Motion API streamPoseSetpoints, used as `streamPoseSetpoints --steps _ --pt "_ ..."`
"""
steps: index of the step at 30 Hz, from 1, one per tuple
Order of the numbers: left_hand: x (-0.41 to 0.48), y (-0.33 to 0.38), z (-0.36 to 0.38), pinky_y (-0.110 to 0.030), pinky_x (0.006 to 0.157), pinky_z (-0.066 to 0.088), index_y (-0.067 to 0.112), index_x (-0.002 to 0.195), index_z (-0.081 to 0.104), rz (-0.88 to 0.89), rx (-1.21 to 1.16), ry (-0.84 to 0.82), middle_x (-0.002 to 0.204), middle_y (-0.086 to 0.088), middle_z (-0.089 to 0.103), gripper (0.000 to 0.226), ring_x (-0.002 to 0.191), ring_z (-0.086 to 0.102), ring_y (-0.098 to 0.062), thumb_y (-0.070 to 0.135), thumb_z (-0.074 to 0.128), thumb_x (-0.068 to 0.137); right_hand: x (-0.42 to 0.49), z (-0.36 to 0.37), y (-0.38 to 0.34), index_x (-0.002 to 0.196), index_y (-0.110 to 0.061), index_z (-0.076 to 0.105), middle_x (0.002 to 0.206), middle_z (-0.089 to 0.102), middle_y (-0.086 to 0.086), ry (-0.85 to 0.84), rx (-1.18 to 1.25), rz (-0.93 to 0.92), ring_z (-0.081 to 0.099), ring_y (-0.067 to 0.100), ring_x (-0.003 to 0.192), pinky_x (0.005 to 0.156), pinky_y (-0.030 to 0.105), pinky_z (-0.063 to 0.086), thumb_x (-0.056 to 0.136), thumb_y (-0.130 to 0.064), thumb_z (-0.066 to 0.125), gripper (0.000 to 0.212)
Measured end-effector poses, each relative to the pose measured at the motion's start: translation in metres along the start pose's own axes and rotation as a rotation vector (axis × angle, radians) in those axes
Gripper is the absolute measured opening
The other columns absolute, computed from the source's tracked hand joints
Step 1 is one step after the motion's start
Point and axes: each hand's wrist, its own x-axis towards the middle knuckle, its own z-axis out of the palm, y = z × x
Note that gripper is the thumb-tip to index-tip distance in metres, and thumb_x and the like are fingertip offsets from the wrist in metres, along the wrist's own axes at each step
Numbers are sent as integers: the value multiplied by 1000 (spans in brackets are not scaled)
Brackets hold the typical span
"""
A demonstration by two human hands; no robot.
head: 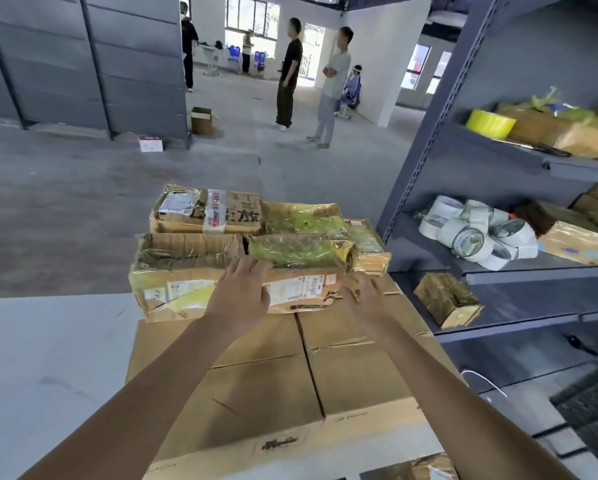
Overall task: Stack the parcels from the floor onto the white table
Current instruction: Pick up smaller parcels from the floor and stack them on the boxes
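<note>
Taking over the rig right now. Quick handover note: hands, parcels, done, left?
Left hand: open, fingers lying on the front labelled parcel.
Right hand: open, at that parcel's right end.
Parcels: the front one sits with the taped parcel and the green-wrapped parcels on the big flat cartons, all on the white table.
Done: those are stacked.
Left: probably let go of the front parcel. One carton at the bottom edge, below the table, is possibly yet to be lifted.
</note>
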Motion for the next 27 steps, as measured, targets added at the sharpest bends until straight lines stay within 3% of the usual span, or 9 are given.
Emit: streamPoseSetpoints --steps 5,8,17,20,24,27 --pt "-34 11 2 -38 101 41 16 138 41 -7 -75 -51 136 -8 39 47 130 34 -27 13 46 91 -48 4 -3 137 -26 42 135 47 4 -24 -11 -18 50 25 117 85 35 39 100 -41 44 41" --pt "-63 18 -1 -37 99 43 16 137 42 -40 -74 -62 136 -7 39 45 129 35 -25 15 46 92 -79 6 -7 136 -25 46 135 46 3 -83 39 -90 53 21 115 90 35 42 99 -39 46 39" --pt "-192 50 -18 -36 101 38 17 134 46 -287 -76 -10 137 -8 41 44 128 37 -26 14 50 90 -178 17 -7 133 -27 48 134 51 0 -189 208 -348 53 15 117 89 28 40 101 -32 46 33" --pt "-247 65 -19 -35 101 37 18 133 47 -355 -45 -8 137 -6 41 43 126 41 -26 13 51 90 -218 23 -5 136 -22 48 138 51 0 -232 297 -421 51 16 124 97 29 42 101 -27 47 35" --pt "-319 75 -27 -35 97 44 22 131 47 -483 -20 4 138 -3 42 42 124 42 -23 16 52 90 -273 43 -10 133 -17 52 133 56 0 -298 363 -464 57 13 114 84 19 38 101 -25 49 33" --pt "-371 75 -38 -38 100 41 20 132 48 -571 18 -1 138 -5 43 43 126 41 -26 15 53 89 -311 64 -18 132 -18 52 133 56 -1 -392 403 -491 55 9 108 86 23 38 101 -26 49 32"
